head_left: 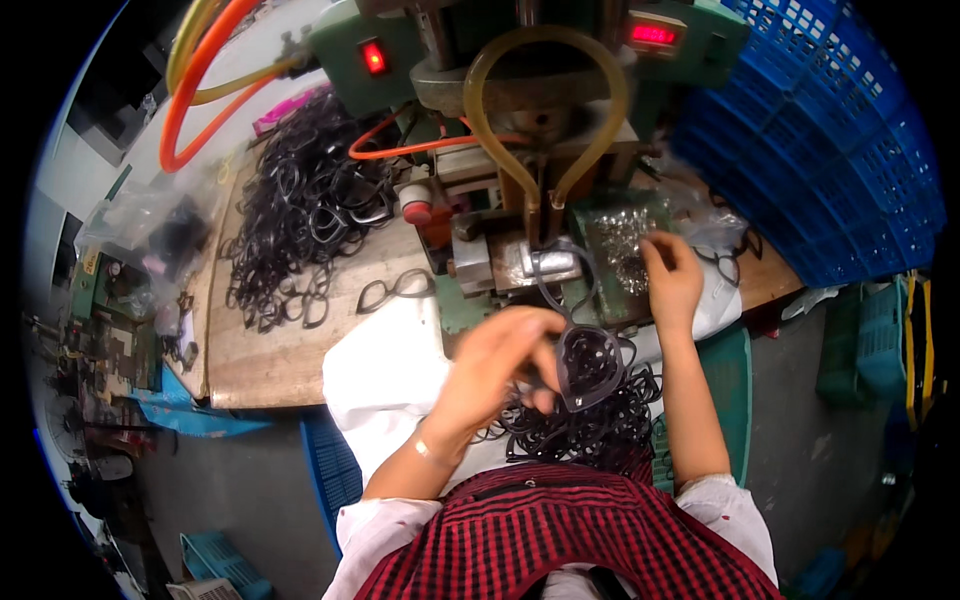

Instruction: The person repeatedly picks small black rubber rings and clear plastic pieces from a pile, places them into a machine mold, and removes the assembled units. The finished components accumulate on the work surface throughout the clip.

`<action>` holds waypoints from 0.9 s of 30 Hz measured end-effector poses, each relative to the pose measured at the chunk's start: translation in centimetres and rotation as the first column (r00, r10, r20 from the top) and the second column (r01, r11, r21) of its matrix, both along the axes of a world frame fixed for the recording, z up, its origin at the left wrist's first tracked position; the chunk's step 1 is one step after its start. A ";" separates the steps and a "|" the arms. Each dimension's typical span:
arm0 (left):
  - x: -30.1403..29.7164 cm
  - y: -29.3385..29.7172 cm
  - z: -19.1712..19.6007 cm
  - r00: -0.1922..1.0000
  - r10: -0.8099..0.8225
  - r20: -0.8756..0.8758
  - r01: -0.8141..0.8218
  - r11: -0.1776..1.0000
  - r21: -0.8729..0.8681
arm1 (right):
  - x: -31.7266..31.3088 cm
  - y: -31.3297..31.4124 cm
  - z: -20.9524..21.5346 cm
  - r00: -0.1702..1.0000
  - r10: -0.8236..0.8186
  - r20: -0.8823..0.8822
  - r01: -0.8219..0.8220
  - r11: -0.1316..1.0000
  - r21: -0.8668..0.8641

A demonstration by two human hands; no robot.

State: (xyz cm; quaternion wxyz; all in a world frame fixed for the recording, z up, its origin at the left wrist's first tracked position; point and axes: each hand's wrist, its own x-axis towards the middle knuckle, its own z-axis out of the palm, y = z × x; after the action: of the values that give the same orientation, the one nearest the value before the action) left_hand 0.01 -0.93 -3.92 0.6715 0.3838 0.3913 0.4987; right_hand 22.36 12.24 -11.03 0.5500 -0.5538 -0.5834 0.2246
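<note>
My left hand is closed on a dark eyeglass frame, slightly smeared by motion. One rim of this frame is nearest my fingers; the other reaches up to the metal fixture under the press, and whether it rests on the fixture I cannot tell. To the right, my right hand hangs at the edge of a heap of small shiny metal parts. Its thumb and fingertips are brought together, and anything between them is too small to make out. Below the left hand, many black eyeglass frames lie piled at my lap.
The green press stands ahead, with orange and yellow hoses and a red button. A large pile of black frames covers the table's left side; a single frame lies nearer. Blue crates rise at right.
</note>
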 end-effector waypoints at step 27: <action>-13.8 2.5 -6.7 -0.132 0.752 -0.646 -0.100 0.638 0.763 | -1.0 -3.5 6.9 0.899 0.434 -0.052 -0.435 0.900 -0.020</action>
State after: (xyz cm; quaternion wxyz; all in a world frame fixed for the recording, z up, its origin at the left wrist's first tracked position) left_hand -13.75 1.56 -10.66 -0.1177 0.5952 0.6990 0.3785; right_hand 21.38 8.73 -4.18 0.4908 -0.4128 -0.6757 0.3635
